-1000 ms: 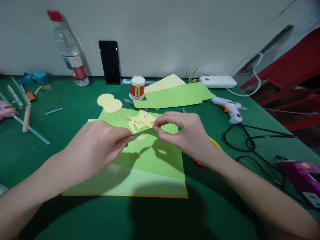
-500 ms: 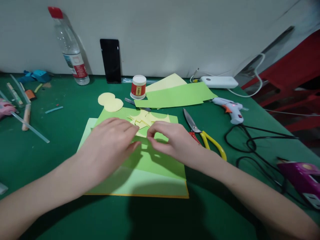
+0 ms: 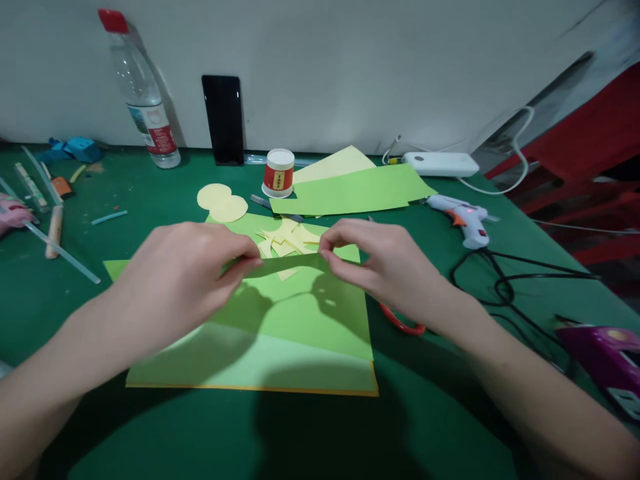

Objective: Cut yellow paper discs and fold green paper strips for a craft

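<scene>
My left hand (image 3: 200,267) and my right hand (image 3: 383,257) are both closed in a pinch, a short way apart. Between their fingertips runs a narrow strip of green paper (image 3: 290,261), seen nearly edge-on. A green end pokes out left of my left hand, probably part of the same strip. Beneath lies a bright green sheet (image 3: 305,313) on a stack of paler green paper (image 3: 310,370). Pale yellow paper scraps (image 3: 286,237) are heaped just beyond the strip. My right hand and forearm cover most of the scissors (image 3: 410,329); a red handle shows.
Two pale yellow paper circles (image 3: 228,209) lie at the back left of the stack. Behind are a red-and-white paper cup (image 3: 279,175), green paper pieces (image 3: 350,193), a phone (image 3: 223,120) and a bottle (image 3: 150,120). A glue gun (image 3: 465,217) with black cord is at right.
My hands have moved apart, the left one leftward and the right one rightward. The green strip now shows between them, and a green end appears at left. My right hand now hides more of the scissors.
</scene>
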Available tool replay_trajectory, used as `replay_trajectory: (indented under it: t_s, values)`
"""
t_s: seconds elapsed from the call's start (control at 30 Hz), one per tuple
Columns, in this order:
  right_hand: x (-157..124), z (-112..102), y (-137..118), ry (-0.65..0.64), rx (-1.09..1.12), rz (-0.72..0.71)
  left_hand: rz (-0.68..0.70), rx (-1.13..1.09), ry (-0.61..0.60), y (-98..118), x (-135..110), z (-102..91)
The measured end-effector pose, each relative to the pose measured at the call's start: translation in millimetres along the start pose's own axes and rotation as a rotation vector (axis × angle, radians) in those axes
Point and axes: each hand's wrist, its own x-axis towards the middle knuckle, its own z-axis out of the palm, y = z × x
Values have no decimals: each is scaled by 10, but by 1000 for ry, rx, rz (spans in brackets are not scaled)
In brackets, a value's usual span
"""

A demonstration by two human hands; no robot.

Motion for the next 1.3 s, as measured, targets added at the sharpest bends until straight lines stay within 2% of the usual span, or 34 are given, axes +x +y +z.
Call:
replay_trajectory:
  t_s: [0.13,0.3,0.4,0.47,0.63,0.7,0.77,0.87,0.97,1.07,1.17,1.3]
  values:
    - [4,-19,10,-34,-8,-24,3,-38,-39,-50,-1,9]
    - [-38,105,-131,-136,61,-87,126,-60,-84,150,53,279]
    - [-45,127,-152,-167,101,-82,201,-17,-16,233,61,345]
    - [-31,81,-80,-141,86,-39,185,-7,27,217,50,280]
    - [31,-129,185,24,7,192,12,-124,63,50,36,-15]
    - [37,-157,175,102,8,178,3,-171,33,12,48,-35]
    - [23,-124,80,144,49,90,16,-191,-14,18,62,23]
    - [-14,-13,-109,60,175,-11,55,-205,-84,93,68,159]
    - [-39,77,-212,-80,296,4,107,-215,-117,188,53,250]
    - [-37,98,-218,-151,356,35,104,-203,-130,242,37,276]
    - [-23,63,-183,-207,369,65,76,-195,-141,222,38,236]
    - [-10,-62,-52,-208,317,127,62,-255,-101,63,48,40]
